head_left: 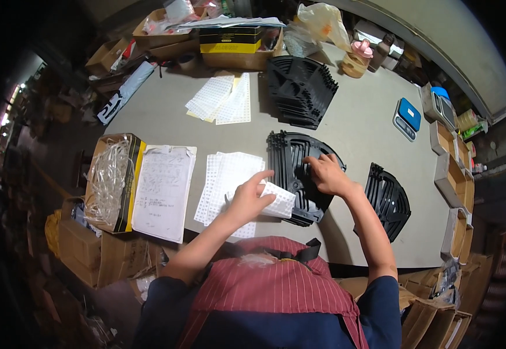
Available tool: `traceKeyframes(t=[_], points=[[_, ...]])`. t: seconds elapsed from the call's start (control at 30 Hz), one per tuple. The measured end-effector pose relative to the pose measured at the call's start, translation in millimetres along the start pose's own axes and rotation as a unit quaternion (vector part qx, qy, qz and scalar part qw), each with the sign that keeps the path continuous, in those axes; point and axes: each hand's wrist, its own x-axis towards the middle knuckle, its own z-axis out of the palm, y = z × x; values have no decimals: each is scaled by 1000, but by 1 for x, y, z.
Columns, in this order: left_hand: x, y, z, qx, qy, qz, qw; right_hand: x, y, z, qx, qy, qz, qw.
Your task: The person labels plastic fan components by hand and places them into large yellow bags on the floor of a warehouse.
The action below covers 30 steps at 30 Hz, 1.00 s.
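Note:
My left hand (249, 199) holds a white sheet of small round stickers (282, 202), its thumb and forefinger spread apart above it. The sheet's right end overlaps the near left of a stack of black, fan-shaped slotted plastic parts (288, 152). On top of that stack rests my right hand (327, 174), fingers bent and pressed together against the upper part. Whatever small thing its fingertips may hold is hidden. More sticker sheets (221, 174) lie fanned out under and left of my left hand.
Another black stack (302, 87) stands at the back, and similar parts (384, 200) lie at right. A box of clear plastic strips (110, 180) and a written sheet (163, 189) sit left. Further right are a blue-topped scale (408, 116) and small cardboard trays (455, 174).

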Motion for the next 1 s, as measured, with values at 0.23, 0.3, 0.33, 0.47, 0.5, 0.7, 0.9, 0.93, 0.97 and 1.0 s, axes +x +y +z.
traceKeyframes(t=[0.23,0.3,0.33,0.47,0.5,0.7,0.9,0.93,0.97,1.0], points=[[1,-12,-7,67,22,-9,997,-16,-3,6,-11,119,42,992],[2,-12,-2,51,51,7,997,-21,-11,8,-18,136,72,988],[3,-12,0,50,52,7,997,-22,-18,8,-24,153,102,983],[7,-4,7,62,51,28,996,-21,-45,15,-141,154,76,975],[8,-2,8,74,46,26,996,-20,-51,17,-141,155,78,975],[7,5,9,56,47,15,997,-2,-77,35,-373,63,64,923],[-1,-6,-7,91,92,22,991,12,-80,49,-457,22,61,887],[-2,-11,-11,91,95,21,991,13,-76,49,-451,21,58,890],[-1,-19,-15,87,100,22,991,13,-74,48,-445,20,56,894],[-1,-22,-18,82,105,23,991,12,-76,44,-457,11,52,888]])
